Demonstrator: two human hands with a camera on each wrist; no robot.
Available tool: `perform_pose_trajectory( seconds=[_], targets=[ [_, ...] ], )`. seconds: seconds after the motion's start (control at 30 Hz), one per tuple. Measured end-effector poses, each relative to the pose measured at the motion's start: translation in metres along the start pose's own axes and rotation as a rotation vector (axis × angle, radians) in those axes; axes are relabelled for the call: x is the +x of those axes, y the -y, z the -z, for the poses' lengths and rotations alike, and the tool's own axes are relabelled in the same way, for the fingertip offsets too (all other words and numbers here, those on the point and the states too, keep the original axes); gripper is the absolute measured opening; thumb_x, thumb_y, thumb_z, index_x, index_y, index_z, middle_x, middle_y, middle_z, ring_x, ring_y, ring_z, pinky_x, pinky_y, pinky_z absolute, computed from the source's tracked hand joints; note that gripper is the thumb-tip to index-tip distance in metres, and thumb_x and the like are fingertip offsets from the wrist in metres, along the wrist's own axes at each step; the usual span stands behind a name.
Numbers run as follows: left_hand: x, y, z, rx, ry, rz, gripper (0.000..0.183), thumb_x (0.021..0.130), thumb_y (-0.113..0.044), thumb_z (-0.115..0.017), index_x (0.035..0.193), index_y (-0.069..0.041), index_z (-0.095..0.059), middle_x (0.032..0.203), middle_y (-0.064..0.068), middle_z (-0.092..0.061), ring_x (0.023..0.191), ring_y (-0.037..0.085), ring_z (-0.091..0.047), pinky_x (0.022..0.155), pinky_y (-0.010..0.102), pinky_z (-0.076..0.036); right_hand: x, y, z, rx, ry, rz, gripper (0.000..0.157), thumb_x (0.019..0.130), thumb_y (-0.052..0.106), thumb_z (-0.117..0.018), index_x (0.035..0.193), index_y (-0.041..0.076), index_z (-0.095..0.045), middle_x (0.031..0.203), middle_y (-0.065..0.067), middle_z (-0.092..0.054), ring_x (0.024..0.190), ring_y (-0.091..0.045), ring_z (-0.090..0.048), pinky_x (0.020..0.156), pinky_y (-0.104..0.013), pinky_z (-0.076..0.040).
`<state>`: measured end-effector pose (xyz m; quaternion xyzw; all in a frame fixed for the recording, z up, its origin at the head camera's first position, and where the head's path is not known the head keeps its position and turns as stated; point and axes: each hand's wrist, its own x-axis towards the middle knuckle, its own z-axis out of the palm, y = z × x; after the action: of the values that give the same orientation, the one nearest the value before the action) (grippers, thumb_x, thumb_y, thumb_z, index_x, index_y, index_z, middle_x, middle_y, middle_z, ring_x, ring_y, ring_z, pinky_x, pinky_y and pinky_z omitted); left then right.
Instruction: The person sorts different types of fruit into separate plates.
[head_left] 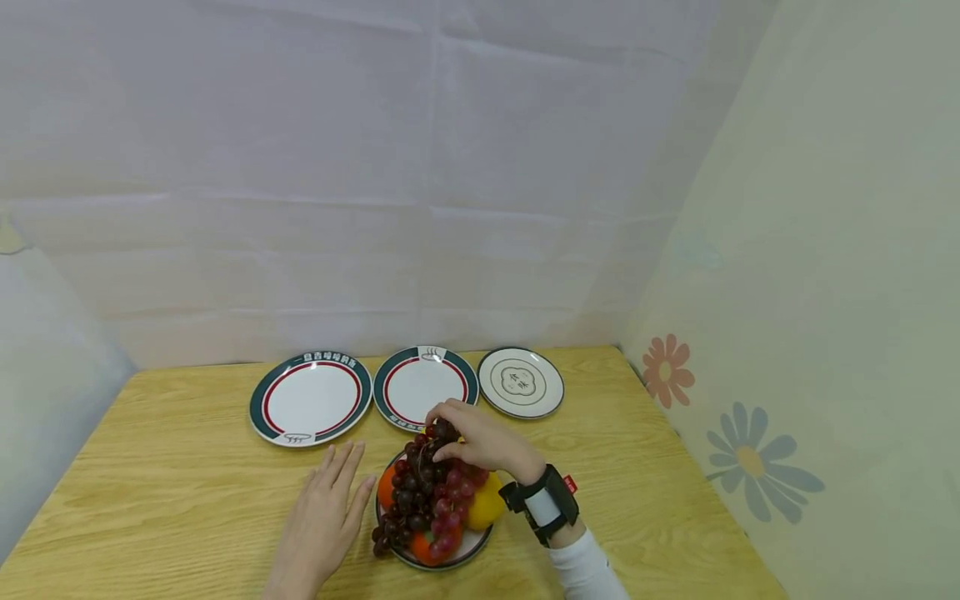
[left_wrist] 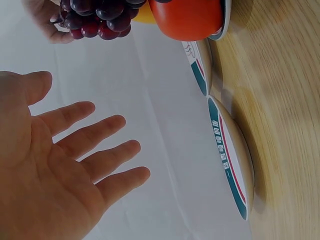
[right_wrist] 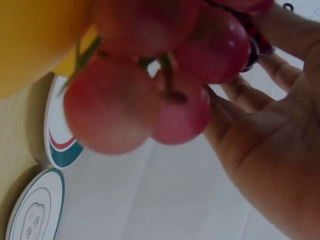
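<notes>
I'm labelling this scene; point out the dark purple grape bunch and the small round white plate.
Dark purple grape bunch [head_left: 406, 500]: head view, on its middle grapes.
Small round white plate [head_left: 553, 388]: head view, on its right rim.

My right sleeve [head_left: 588, 568] is white; just beyond it I wear a black wrist strap [head_left: 560, 492] with a pale grey panel [head_left: 543, 507] and a small red tag [head_left: 570, 483].

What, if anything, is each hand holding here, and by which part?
The right hand holds the dark grape bunch at its far end, between thumb and fingers; the left hand holds nothing.
</notes>
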<state>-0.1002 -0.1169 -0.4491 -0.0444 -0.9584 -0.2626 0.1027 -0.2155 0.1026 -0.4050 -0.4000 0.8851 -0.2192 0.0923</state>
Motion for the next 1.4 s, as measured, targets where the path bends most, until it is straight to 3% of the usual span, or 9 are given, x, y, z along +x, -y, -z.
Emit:
perform_pose_trajectory(
  seconds=[0.17,0.33,0.5,0.67,0.8,0.9,1.07,1.23,1.4],
  targets=[
    [0.001,-0.003,0.001,-0.014,0.017,-0.006,0.050,0.096,-0.033,-0.047,0.138,-0.005,-0.043,0.140,0.017,-0.044,0.133,0.037,-0.032,0.104,0.058,-0.036,-0.002,0.005,0.000,-0.032,-0.072,0.090,0.031,0.081,0.025,-0.069,0.107,0.013,-0.058,0.103,0.001,-0.059,0.089,-0.006,-0.052,0.083,-0.024,-0.054],
    [0.001,-0.007,0.000,-0.012,0.012,-0.012,0.053,0.095,-0.036,-0.048,0.139,-0.007,-0.042,0.141,0.015,-0.044,0.131,0.034,-0.035,0.100,0.057,-0.040,-0.004,0.021,0.002,-0.118,-0.177,0.263,0.028,0.079,0.018,-0.072,0.104,0.011,-0.059,0.100,0.001,-0.060,0.092,-0.006,-0.054,0.084,-0.020,-0.054],
    [-0.001,-0.013,-0.002,-0.016,0.014,-0.001,0.064,0.093,-0.049,-0.046,0.142,-0.010,-0.035,0.140,0.020,-0.043,0.124,0.036,-0.045,0.092,0.056,-0.047,-0.005,0.037,0.002,-0.225,-0.303,0.439,0.029,0.077,0.013,-0.075,0.102,0.009,-0.061,0.099,0.000,-0.059,0.095,-0.007,-0.053,0.086,-0.016,-0.051],
    [-0.001,-0.017,-0.005,-0.107,-0.016,-0.001,0.080,0.085,-0.053,-0.057,0.146,-0.011,-0.025,0.136,0.021,-0.047,0.115,0.036,-0.053,0.086,0.054,-0.051,-0.007,0.049,0.001,-0.300,-0.405,0.532,0.025,0.076,0.013,-0.076,0.096,0.009,-0.062,0.101,-0.003,-0.059,0.097,-0.011,-0.053,0.088,-0.017,-0.050],
    [0.001,-0.020,-0.009,-0.180,-0.076,-0.056,0.101,0.072,-0.048,-0.074,0.147,-0.011,-0.018,0.129,0.022,-0.053,0.109,0.035,-0.057,0.082,0.051,-0.053,-0.008,0.054,-0.001,-0.285,-0.442,0.579,0.023,0.076,0.014,-0.077,0.092,0.008,-0.061,0.101,-0.005,-0.059,0.096,-0.012,-0.053,0.086,-0.018,-0.050],
    [0.003,-0.021,-0.013,-0.210,-0.122,-0.117,0.106,0.066,-0.029,-0.085,0.145,-0.007,-0.018,0.122,0.024,-0.056,0.102,0.033,-0.060,0.078,0.047,-0.056,-0.007,0.055,-0.003,-0.280,-0.449,0.595,0.024,0.076,0.013,-0.077,0.093,0.008,-0.061,0.101,-0.006,-0.059,0.095,-0.012,-0.052,0.086,-0.018,-0.050],
    [0.007,-0.022,-0.015,-0.239,-0.149,-0.129,0.090,0.060,0.000,-0.083,0.133,0.001,-0.030,0.113,0.025,-0.058,0.095,0.033,-0.062,0.073,0.046,-0.057,-0.008,0.054,-0.004,-0.282,-0.437,0.566,0.027,0.076,0.013,-0.077,0.097,0.008,-0.062,0.104,-0.006,-0.059,0.098,-0.013,-0.053,0.088,-0.019,-0.050],
    [0.012,-0.017,-0.013,-0.231,-0.144,-0.119,0.082,0.056,0.001,-0.084,0.125,0.004,-0.038,0.104,0.026,-0.061,0.089,0.033,-0.064,0.071,0.045,-0.057,-0.010,0.051,-0.006,-0.251,-0.378,0.481,0.037,0.080,0.018,-0.074,0.113,0.009,-0.060,0.121,-0.008,-0.056,0.114,-0.014,-0.051,0.096,-0.022,-0.049],
    [0.023,-0.004,-0.002,-0.186,-0.115,-0.066,0.078,0.062,-0.001,-0.082,0.126,0.003,-0.038,0.106,0.030,-0.060,0.089,0.038,-0.063,0.071,0.051,-0.055,-0.018,0.045,-0.006,-0.239,-0.342,0.382,0.050,0.083,0.024,-0.070,0.128,0.012,-0.052,0.139,-0.009,-0.044,0.128,-0.016,-0.041,0.102,-0.030,-0.047]
  ],
)
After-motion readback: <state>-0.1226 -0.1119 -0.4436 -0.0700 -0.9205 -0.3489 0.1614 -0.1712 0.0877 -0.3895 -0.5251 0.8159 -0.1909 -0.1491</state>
